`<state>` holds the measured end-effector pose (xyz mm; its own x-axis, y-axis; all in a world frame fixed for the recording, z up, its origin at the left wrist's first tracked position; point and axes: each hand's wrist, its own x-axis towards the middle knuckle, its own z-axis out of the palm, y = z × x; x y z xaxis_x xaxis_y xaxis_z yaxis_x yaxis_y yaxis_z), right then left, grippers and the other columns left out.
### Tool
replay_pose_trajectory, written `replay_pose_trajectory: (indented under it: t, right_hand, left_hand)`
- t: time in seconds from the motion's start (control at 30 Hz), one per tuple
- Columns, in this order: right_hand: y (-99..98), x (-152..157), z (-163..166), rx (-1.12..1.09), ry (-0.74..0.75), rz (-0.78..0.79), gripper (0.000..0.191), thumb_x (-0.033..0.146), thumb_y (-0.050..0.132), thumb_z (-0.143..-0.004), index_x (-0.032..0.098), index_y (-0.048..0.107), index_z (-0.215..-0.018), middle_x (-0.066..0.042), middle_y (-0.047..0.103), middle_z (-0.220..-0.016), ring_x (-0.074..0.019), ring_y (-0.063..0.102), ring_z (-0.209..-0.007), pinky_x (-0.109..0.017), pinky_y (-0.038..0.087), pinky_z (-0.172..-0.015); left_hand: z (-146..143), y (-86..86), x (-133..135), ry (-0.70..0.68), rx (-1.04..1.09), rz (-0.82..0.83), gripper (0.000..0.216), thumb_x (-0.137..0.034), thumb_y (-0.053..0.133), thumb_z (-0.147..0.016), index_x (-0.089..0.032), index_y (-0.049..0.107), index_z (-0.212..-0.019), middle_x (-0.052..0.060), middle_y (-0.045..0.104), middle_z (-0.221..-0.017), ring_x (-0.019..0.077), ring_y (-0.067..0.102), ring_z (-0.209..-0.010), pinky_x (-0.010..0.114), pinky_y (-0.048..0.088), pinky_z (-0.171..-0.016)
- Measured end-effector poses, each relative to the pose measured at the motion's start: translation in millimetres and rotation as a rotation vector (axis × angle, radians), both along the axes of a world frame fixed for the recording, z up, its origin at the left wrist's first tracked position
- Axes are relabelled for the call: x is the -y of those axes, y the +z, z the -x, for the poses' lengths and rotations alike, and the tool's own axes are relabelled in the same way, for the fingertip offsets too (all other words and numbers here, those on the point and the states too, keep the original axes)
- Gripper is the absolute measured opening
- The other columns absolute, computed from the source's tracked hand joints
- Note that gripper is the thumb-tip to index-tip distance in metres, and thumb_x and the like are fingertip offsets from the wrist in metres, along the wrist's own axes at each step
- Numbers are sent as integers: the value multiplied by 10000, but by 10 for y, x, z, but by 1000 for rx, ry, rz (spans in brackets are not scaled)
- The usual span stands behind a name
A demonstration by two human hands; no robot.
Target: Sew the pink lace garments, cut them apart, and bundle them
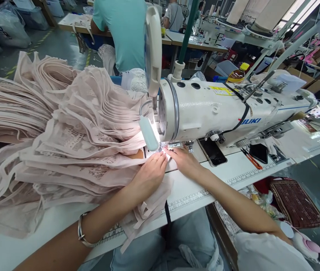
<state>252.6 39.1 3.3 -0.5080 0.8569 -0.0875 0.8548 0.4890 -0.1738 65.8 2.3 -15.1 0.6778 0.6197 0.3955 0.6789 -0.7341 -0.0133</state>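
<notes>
My left hand (pixel 153 170), with a ring and closed fingers, grips the pale pink fabric (pixel 128 161) just in front of the needle area. Close beside it on the right, my right hand (pixel 184 161) pinches the edge of the same fabric, fingertips almost meeting the left ones. Both sit under the head of a white JUKI sewing machine (pixel 202 109), whose lamp lights the spot. A pale green oblong piece (pixel 148 133) hangs by the needle and partly hides it. Layered lace-trimmed fabric pieces (pixel 81 128) spread out to the left, joining the work.
On the table's right lie a phone (pixel 213 151), orange-handled snips (pixel 251 159) and a black item (pixel 258 153). A ruler strip (pixel 189 198) runs along the front edge. Behind the machine stands a person in a teal shirt (pixel 122 32). A brown patterned bag (pixel 295 203) lies below right.
</notes>
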Motion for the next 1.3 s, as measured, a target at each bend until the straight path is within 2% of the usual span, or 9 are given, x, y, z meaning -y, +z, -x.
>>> replay_pose_trajectory:
  t: [0.17, 0.47, 0.7, 0.77, 0.83, 0.9, 0.97, 1.1, 1.3]
  right_hand:
    - [54, 8, 31, 36, 12, -20, 573, 48, 297, -934, 246, 498, -1433, -92, 631, -1246, -239, 623, -1084, -466, 334, -1109]
    - [105, 16, 69, 86, 1, 1, 563, 43, 319, -949, 225, 473, -1458, -116, 642, -1177, -260, 580, -1164, -414, 424, -1005]
    - [83, 6, 73, 31, 0, 9, 481, 92, 345, -970, 219, 542, -1391, -110, 620, -1261, -252, 604, -1127, -428, 429, -1027]
    - [42, -1, 57, -15, -30, 10, 489, 87, 363, -952, 222, 557, -1381, -102, 639, -1230, -251, 616, -1086, -407, 472, -977]
    - [-14, -9, 26, -120, -71, 3, 509, 59, 368, -918, 223, 604, -1338, -94, 653, -1213, -243, 618, -1073, -376, 499, -940]
    - [-72, -13, -12, -287, -89, -7, 511, 40, 363, -890, 229, 675, -1248, -70, 664, -1205, -225, 612, -1092, -350, 501, -951]
    - [-120, -12, -47, -461, -72, -13, 484, 46, 371, -877, 241, 734, -1132, -36, 683, -1168, -199, 610, -1096, -328, 493, -977]
    - [-179, 0, -83, -581, -24, -36, 463, 62, 392, -861, 255, 759, -1067, -27, 689, -1133, -187, 609, -1083, -343, 486, -991]
    - [-254, 29, -87, -558, 70, -153, 476, 68, 381, -884, 234, 706, -1190, -70, 665, -1175, -208, 611, -1065, -373, 492, -957]
  left_hand:
    - [5, -18, -16, 4, 36, -95, 401, 14, 296, -928, 33, 577, -1214, 218, 654, -1169, 291, 602, -1151, 445, 479, -1025]
    - [-7, -96, -39, 36, 91, -206, 341, -8, 353, -930, 39, 601, -1159, 204, 659, -1153, 297, 606, -1100, 419, 491, -990]
    - [-13, -78, -15, 76, 56, -163, 373, -22, 354, -934, 30, 552, -1246, 211, 626, -1221, 301, 562, -1151, 429, 468, -1002]
    - [3, -5, -10, 85, 4, -138, 356, -27, 363, -939, 15, 562, -1232, 201, 634, -1188, 300, 570, -1122, 429, 476, -981]
    - [44, 83, -18, 93, -60, -94, 302, -21, 371, -937, -24, 619, -1110, 175, 659, -1075, 286, 602, -1013, 415, 503, -912]
    - [108, 156, -40, 96, -90, -44, 277, -14, 370, -934, -69, 640, -970, 154, 663, -994, 272, 614, -927, 395, 520, -836]
    - [179, 192, -71, 83, -66, -13, 278, -16, 367, -937, -92, 634, -920, 153, 663, -1006, 268, 616, -927, 376, 523, -798]
    - [261, 159, -133, 49, 19, -15, 274, -48, 365, -956, -100, 633, -985, 152, 665, -1072, 267, 617, -966, 385, 509, -834]
    - [252, 78, -187, -11, 123, 7, 277, -68, 381, -965, -110, 638, -1061, 132, 665, -1109, 247, 606, -997, 418, 448, -963]
